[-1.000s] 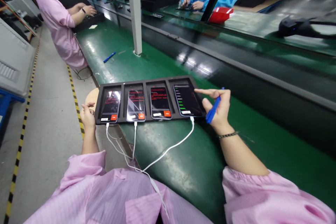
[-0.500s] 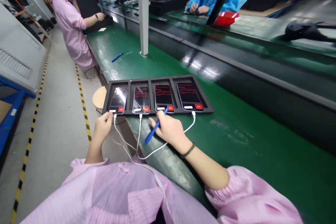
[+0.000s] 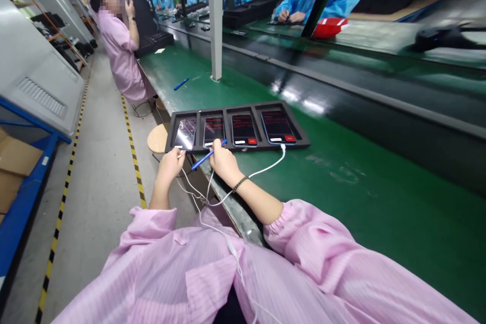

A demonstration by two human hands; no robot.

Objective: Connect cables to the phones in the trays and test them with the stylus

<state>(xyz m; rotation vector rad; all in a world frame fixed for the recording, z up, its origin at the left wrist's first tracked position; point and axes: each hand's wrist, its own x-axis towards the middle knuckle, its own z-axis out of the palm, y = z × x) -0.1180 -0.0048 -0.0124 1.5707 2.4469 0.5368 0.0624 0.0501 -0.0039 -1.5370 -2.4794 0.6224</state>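
Observation:
A black tray (image 3: 302,137) at the table's near edge holds several phones in separate compartments, their dark screens showing red text. At the lower edge of the leftmost phone (image 3: 186,134), my left hand (image 3: 170,166) pinches the plug end of a white charging cable (image 3: 188,180). My right hand (image 3: 225,163) grips a blue pen (image 3: 202,160) slantwise, with its fingers at the lower edge of the second phone (image 3: 213,126). Whether those fingers also hold that phone's cable is hidden. A white plug (image 3: 283,149) sits in the rightmost phone (image 3: 278,125). No cable shows at the third phone (image 3: 243,129).
Another blue pen (image 3: 181,84) lies farther up the green table (image 3: 364,212). Beyond it rises a grey post (image 3: 216,25). A round wooden stool (image 3: 157,139) stands left of the tray. A co-worker in pink (image 3: 119,55) is at the far left; others in blue work across the line.
My right hand has moved left with the pen, from the third phone to the second. My left hand stays by the leftmost phone. The far co-worker in pink has raised a hand.

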